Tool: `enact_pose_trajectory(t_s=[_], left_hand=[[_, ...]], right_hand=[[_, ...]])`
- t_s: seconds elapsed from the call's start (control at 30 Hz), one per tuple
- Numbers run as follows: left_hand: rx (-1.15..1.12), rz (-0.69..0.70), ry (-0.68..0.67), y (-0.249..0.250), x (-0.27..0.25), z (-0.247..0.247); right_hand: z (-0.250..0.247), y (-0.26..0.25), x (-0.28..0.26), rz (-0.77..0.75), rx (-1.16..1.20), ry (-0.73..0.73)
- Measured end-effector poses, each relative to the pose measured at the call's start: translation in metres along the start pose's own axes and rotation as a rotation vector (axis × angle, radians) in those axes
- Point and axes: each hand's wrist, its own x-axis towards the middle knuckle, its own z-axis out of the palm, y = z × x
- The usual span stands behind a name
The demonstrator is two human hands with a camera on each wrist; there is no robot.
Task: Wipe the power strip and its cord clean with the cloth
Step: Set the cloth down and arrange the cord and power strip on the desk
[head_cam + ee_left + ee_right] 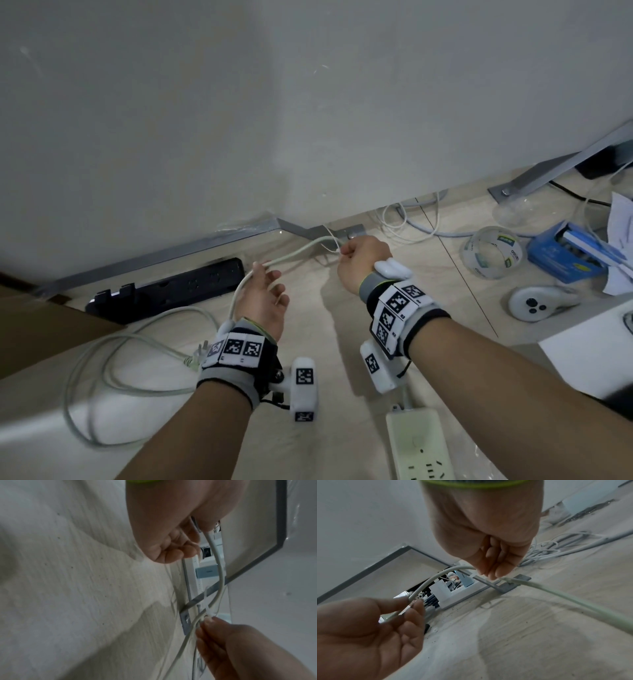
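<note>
A pale grey cord (pixel 291 255) hangs in the air between my two hands, just in front of the white panel. My left hand (pixel 265 286) pinches it between thumb and forefinger, as the right wrist view shows at the left hand (pixel 407 605). My right hand (pixel 352 255) is curled into a fist around the cord (pixel 433 578) further along. From the left hand the cord drops to loose loops (pixel 102 359) and a plug (pixel 200 351) on the floor. The white power strip (pixel 419 445) lies by my right forearm. No cloth shows plainly in any view.
A black power strip (pixel 171 291) lies along the grey metal frame (pixel 205 243) under the panel. Brown cardboard (pixel 41 329) sits at the left. At the right are tangled cables (pixel 411 219), a tape roll (pixel 493 251), a blue box (pixel 565 253) and a white controller (pixel 534 303).
</note>
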Motion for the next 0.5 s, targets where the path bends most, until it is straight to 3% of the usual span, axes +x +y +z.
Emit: enact_pose_trajectory(t_s=[0.2,0.4,0.5], left_hand=[[0.203,0.248,-0.001,0.006,-0.018,0.03],[0.242,0.256,-0.001,-0.001,-0.009,0.049],[0.33,0.283,-0.021,-0.002,-0.003,0.053]], right_hand=[[0.0,-0.003,-0.009,-0.024,-0.023,-0.05],[0.005,-0.002,-0.007,-0.027,-0.166,-0.175],[0.008,0.0,-0.01,-0.032,-0.129,-0.246]])
